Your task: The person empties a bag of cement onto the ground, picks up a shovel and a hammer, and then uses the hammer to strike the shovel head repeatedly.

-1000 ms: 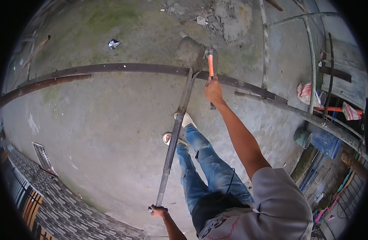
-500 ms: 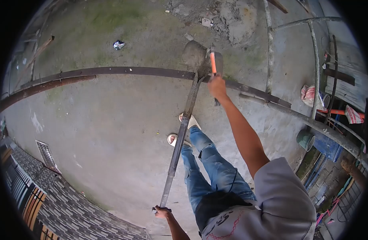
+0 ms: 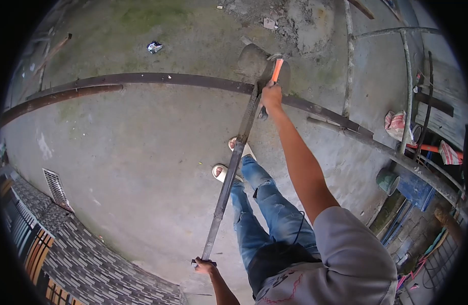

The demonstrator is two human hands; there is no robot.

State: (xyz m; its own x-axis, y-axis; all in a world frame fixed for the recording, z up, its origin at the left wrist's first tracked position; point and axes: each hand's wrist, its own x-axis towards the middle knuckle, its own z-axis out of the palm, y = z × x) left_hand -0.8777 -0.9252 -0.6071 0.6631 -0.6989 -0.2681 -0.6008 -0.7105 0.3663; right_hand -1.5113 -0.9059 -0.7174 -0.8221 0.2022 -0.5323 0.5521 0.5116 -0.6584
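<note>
A long-handled shovel (image 3: 226,190) slants from the lower middle up to its blade (image 3: 252,61), which lies across a dark metal bar (image 3: 183,79). My left hand (image 3: 205,266) is closed round the grip at the shovel's near end. Up by the blade, my right hand (image 3: 271,96) is wrapped round a tool with an orange part (image 3: 277,70). That tool's far end overlaps the blade. Whether the two touch is not clear.
Concrete floor (image 3: 142,152) lies around my sandalled feet. Pipes (image 3: 381,145) run along the right, near a green bucket (image 3: 387,181), a blue container (image 3: 416,189) and a red-and-white sack (image 3: 395,125). A floor grate (image 3: 57,189) and patterned tiles (image 3: 112,269) are at the left.
My right hand and the orange tool have shifted slightly, and the tool's tilt has changed, its orange part now leaning right. My left hand keeps its hold on the shovel.
</note>
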